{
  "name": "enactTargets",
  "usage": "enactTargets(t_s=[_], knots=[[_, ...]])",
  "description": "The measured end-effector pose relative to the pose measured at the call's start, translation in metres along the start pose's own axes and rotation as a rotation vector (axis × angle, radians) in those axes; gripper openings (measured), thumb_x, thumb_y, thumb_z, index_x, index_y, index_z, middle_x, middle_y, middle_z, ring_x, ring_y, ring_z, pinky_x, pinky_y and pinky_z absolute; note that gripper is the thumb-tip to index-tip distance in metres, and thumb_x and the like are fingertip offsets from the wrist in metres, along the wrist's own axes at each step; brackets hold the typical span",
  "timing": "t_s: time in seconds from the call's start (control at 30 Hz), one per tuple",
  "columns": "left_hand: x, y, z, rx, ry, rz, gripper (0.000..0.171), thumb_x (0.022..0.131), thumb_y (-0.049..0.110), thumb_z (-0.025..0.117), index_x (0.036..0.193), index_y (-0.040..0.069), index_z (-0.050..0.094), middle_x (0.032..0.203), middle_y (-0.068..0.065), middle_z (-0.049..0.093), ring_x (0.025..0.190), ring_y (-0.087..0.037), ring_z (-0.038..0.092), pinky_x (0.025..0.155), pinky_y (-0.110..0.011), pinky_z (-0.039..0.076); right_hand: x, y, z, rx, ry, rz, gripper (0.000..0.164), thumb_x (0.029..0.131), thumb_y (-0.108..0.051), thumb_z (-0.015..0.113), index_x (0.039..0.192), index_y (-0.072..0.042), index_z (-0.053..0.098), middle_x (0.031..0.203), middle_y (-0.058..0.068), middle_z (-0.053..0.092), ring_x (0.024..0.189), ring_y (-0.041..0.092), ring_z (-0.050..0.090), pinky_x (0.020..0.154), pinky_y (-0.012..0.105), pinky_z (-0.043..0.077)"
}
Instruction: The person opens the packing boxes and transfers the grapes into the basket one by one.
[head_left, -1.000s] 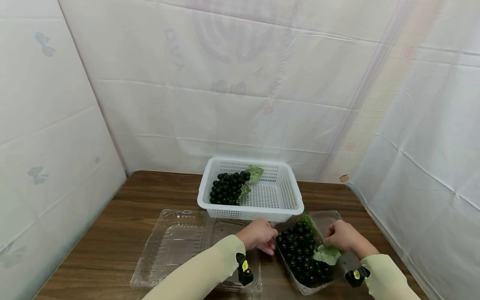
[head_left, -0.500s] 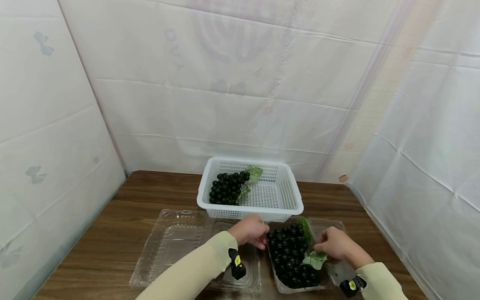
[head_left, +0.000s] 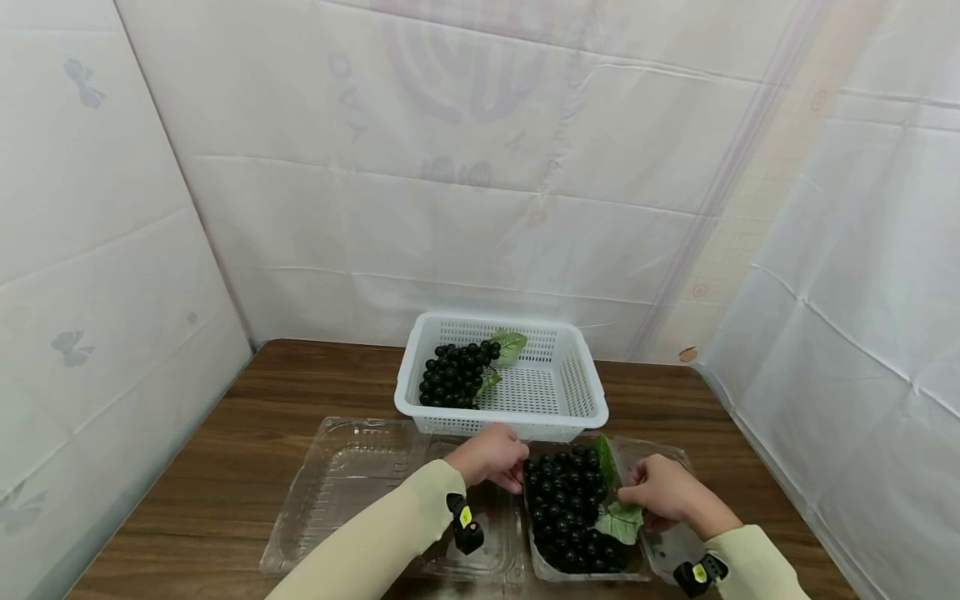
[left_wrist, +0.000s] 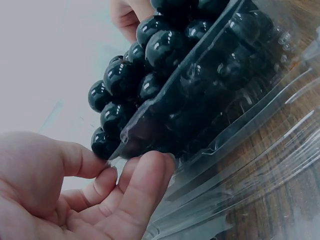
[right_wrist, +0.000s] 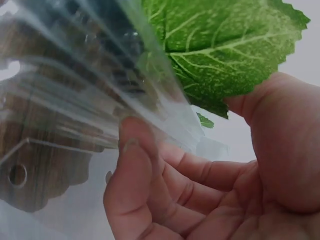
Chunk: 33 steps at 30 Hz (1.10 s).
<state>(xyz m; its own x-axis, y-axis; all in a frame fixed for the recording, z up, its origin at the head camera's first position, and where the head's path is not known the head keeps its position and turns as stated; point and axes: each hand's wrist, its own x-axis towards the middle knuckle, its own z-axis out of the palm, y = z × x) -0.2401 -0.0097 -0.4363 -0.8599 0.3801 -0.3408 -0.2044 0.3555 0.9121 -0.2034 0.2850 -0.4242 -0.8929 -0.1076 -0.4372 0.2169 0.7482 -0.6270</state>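
Observation:
A clear plastic clamshell box (head_left: 551, 573) holds a bunch of black grapes (head_left: 568, 508) with green leaves (head_left: 621, 522). My left hand (head_left: 491, 456) pinches the box's left rim; in the left wrist view, thumb and fingertips meet at the thin edge beside the grapes. At the opposite side, my right hand (head_left: 663, 492) grips the wall near the hinge. The right wrist view shows its fingers (right_wrist: 135, 165) against the outside of the plastic, the thumb partly behind a large leaf (right_wrist: 225, 45). The box's lid (head_left: 671, 546) lies folded out to the right, partly under the right hand.
Behind the hands stands a white plastic basket (head_left: 501, 417) with another grape bunch (head_left: 453, 375) inside. A second clear clamshell (head_left: 337, 492) lies spread out at left, partly beneath the left forearm. White sheeting (head_left: 480, 167) encloses the wooden table (head_left: 210, 467) at the back and sides.
Both hands have moved left, bringing the grape-filled box with them until it sits close beside the other clamshell. The box now lies straighter. The basket has stayed put.

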Motion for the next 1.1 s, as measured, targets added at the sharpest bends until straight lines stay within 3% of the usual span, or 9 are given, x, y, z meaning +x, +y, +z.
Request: enactTargets(t_s=[0.2,0.3,0.43,0.6,0.7,0.8,0.93,1.03,1.1], knots=[[-0.001,-0.002,-0.001,0.022,0.011,0.026,0.048,0.102,0.005,0.051,0.055,0.012,0.046,0.063,-0.011,0.058,0.05,-0.018,0.06,0.066,-0.044,0.065,-0.001,-0.004,0.002,0.029,-0.016,-0.008,0.021,0.091,-0.02,0.073,0.085,-0.004,0.06,0.056,-0.001,0.042,0.048,0.014,0.041,0.045,0.027,0.042],[-0.003,-0.003,-0.001,0.033,0.023,0.038,0.051,0.103,0.004,0.051,0.053,0.014,0.043,0.063,-0.011,0.059,0.05,-0.019,0.061,0.066,-0.044,0.065,-0.002,-0.006,0.002,-0.005,0.002,-0.008,0.023,0.09,-0.023,0.075,0.09,-0.004,0.062,0.059,0.001,0.049,0.049,0.014,0.045,0.046,0.028,0.044],[-0.008,-0.003,-0.002,0.042,0.037,0.036,0.046,0.104,0.005,0.05,0.058,0.011,0.048,0.064,-0.011,0.06,0.051,-0.018,0.063,0.063,-0.042,0.065,-0.006,-0.013,-0.001,-0.08,0.067,-0.044,0.038,0.088,-0.034,0.08,0.105,-0.002,0.067,0.075,0.006,0.066,0.057,0.017,0.06,0.054,0.033,0.052],[-0.02,-0.001,-0.004,0.042,0.022,0.04,0.042,0.105,0.006,0.051,0.063,0.009,0.051,0.068,-0.012,0.061,0.051,-0.017,0.062,0.062,-0.041,0.064,-0.012,-0.025,-0.001,-0.077,0.148,-0.116,0.048,0.089,-0.038,0.078,0.116,0.001,0.068,0.094,0.007,0.071,0.069,0.019,0.067,0.062,0.037,0.058],[-0.028,-0.002,-0.004,0.027,-0.012,0.039,0.03,0.104,0.006,0.053,0.076,0.002,0.059,0.074,-0.015,0.062,0.054,-0.018,0.063,0.063,-0.042,0.064,-0.017,-0.034,0.0,-0.012,0.138,-0.129,0.051,0.091,-0.037,0.077,0.12,0.004,0.067,0.097,0.008,0.071,0.072,0.019,0.069,0.066,0.038,0.06],[-0.036,-0.002,-0.003,0.008,-0.057,0.014,0.016,0.104,0.007,0.055,0.108,-0.006,0.064,0.084,-0.017,0.063,0.059,-0.019,0.065,0.066,-0.041,0.064,-0.021,-0.042,0.002,0.059,0.095,-0.117,0.058,0.093,-0.036,0.076,0.127,0.009,0.062,0.102,0.011,0.071,0.075,0.019,0.07,0.068,0.038,0.061],[-0.042,-0.002,0.0,-0.004,-0.108,-0.016,0.039,0.1,0.007,0.06,0.136,-0.008,0.054,0.093,-0.022,0.066,0.06,-0.018,0.066,0.067,-0.04,0.064,-0.021,-0.05,0.004,0.109,0.05,-0.092,0.066,0.095,-0.036,0.074,0.136,0.013,0.054,0.109,0.016,0.068,0.068,0.016,0.063,0.064,0.035,0.058],[-0.045,-0.001,0.002,0.007,-0.114,-0.021,0.049,0.097,0.005,0.063,0.142,-0.008,0.049,0.104,-0.023,0.066,0.059,-0.018,0.066,0.067,-0.04,0.063,-0.019,-0.055,0.005,0.118,0.033,-0.067,0.069,0.095,-0.037,0.073,0.138,0.013,0.052,0.115,0.02,0.065,0.068,0.017,0.062,0.064,0.036,0.058],[-0.046,-0.002,0.005,0.012,-0.108,-0.02,0.05,0.095,0.002,0.064,0.141,-0.008,0.049,0.1,-0.021,0.068,0.058,-0.018,0.066,0.065,-0.039,0.063,-0.017,-0.057,0.008,0.144,0.01,-0.042,0.07,0.096,-0.037,0.072,0.139,0.013,0.051,0.108,0.019,0.065,0.067,0.018,0.061,0.064,0.037,0.058]])
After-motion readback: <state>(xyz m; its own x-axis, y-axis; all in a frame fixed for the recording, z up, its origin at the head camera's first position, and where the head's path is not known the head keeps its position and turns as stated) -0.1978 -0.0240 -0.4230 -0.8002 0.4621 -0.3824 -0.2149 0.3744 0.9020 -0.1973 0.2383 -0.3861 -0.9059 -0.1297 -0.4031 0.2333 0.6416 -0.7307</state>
